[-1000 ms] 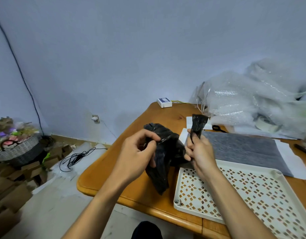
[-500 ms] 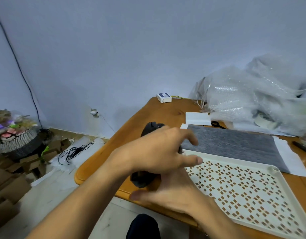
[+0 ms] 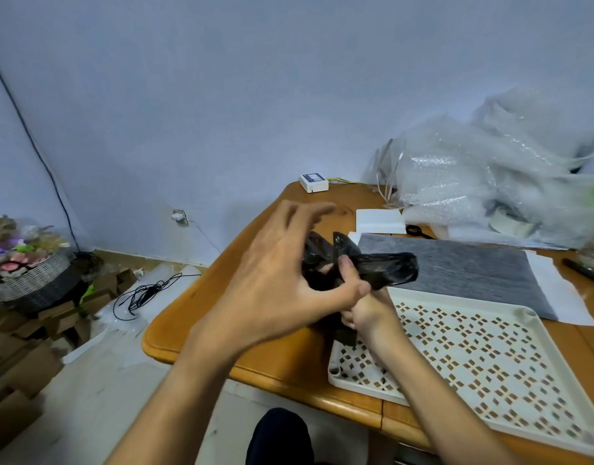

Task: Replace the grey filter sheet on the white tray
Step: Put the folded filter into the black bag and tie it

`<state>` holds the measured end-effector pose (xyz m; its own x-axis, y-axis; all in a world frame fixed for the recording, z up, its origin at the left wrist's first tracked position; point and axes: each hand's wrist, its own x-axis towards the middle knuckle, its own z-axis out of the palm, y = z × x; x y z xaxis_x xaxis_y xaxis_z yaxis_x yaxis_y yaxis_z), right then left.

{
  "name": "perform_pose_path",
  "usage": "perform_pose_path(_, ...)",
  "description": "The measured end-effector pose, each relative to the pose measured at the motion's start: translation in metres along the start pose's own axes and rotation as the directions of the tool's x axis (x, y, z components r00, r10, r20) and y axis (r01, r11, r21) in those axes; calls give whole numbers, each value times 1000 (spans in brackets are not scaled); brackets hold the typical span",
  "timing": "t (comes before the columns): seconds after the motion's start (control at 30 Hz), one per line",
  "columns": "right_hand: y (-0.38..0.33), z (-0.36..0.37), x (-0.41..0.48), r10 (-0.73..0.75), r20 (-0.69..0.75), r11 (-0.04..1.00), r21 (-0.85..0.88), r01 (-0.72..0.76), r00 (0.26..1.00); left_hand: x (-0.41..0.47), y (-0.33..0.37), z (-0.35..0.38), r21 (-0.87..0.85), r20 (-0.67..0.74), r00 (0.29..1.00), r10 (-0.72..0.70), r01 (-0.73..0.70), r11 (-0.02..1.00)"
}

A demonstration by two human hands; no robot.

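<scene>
Right hand (image 3: 364, 305) now grips black bag (image 3: 389, 268), left hand's (image 3: 282, 276) fingers (image 3: 302, 213) spread, filter sheet (image 3: 463, 273) beyond

The wooden table (image 3: 350, 196) has rounded corners. At its near edge lies a perforated white tray (image 3: 463, 299). Just behind it the grey filter sheet (image 3: 473, 266) lies flat on white paper (image 3: 563, 297). Further back are a folded white sheet (image 3: 379, 220), black-handled scissors (image 3: 418, 230) and a heap of bubble wrap (image 3: 473, 182) (covering the far right). A small white box (image 3: 314, 182) sits at the far corner.
</scene>
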<state>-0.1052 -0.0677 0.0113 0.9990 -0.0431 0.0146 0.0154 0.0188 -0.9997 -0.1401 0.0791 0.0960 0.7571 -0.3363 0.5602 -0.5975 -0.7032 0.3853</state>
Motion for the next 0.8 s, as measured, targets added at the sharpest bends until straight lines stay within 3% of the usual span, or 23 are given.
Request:
perform_pose_path(0.07,-8,-3,-3,6,-31,995,104,-3,999,4,-16,12,-302,261,963,-73,153,941)
perform_pose_path(0.17,-12,-4,-12,-110,46,991,85,105,993,9,-40,34,-438,393,916,-80,263,859)
perform_pose_path(0.27,-6,-6,-9,-179,-22,982,51,180,984,7,-49,49,-485,427,901,-81,304,820)
perform_pose_path(0.37,-7,-10,-7,-109,-90,994,-20,107,990,9,-57,55,-445,422,899,-119,320,836)
perform_pose_path(0.57,-3,-15,1,-113,-10,993,-22,113,993,8,-53,72,-438,385,884,-264,427,791)
perform_pose_path(0.67,3,-21,12,-107,-28,989,96,109,994,4,-61,76,-568,402,827,-392,562,602)
perform_pose_path(0.73,11,-25,18,-32,-18,965,258,35,999,3,-71,80,-681,407,782,-473,605,414)
perform_pose_path(0.8,20,-26,22,45,13,909,415,-46,999,2,-75,85,-822,399,770,-498,541,179)
